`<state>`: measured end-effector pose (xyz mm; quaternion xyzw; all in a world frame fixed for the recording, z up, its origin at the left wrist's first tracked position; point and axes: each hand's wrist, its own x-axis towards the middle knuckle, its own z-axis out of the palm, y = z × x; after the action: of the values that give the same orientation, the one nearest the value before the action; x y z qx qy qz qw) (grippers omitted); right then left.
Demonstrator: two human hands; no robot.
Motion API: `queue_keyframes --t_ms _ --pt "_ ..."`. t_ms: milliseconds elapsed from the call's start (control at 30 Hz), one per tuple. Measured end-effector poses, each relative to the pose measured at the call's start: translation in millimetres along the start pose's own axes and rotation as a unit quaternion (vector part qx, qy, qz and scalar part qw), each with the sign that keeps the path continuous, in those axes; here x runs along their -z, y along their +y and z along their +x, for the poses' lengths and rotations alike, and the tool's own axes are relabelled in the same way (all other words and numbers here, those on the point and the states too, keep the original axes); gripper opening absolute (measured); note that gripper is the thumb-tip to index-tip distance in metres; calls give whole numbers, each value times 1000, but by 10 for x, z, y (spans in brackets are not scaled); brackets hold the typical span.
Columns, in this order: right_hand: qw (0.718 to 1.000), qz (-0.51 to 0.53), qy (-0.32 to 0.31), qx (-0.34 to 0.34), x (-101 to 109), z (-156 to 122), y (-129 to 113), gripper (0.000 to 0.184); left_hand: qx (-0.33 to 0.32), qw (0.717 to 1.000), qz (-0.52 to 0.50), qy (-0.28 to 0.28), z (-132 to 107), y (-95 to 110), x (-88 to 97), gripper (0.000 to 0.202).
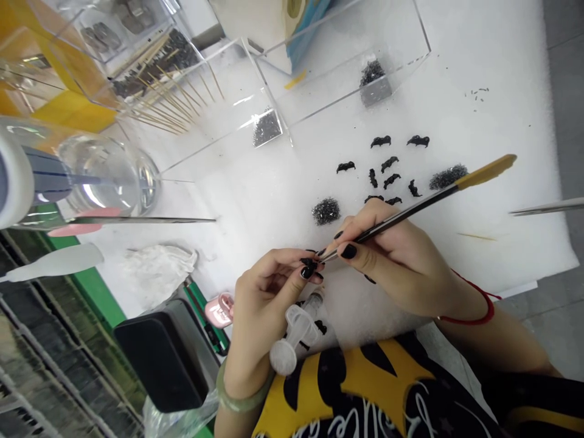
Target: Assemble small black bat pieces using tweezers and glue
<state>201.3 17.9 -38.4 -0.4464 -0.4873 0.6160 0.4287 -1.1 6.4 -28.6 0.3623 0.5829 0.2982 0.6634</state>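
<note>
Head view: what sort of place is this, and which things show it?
Likely a craft workshop: black pieces lie on a white surface, the right hand holds a slim tool, and a syringe is by the left hand.

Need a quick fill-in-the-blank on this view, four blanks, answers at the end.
1. The right hand holds a slim tool whose far end is ____.
2. The left hand pinches a small ____ piece.
3. The string bracelet is ____.
4. The syringe lies beside the ____ hand.

Missing words: yellow; black; red; left.
</note>
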Motion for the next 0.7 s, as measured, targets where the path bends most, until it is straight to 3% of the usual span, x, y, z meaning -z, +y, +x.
queue_keyframes --t_ms 167,500,700 --pt "999 37 1 14 -27 28 29 10 -37 999 -29 -12 8 -32 19 13" --pt "997 74 20 -28 -52 14 82 22 -21 997 -67 -19 62 -109 54 11" --pt "994 -105 36 7 -9 -21 80 19 -12 998 -68 11 120 -170 87 16"
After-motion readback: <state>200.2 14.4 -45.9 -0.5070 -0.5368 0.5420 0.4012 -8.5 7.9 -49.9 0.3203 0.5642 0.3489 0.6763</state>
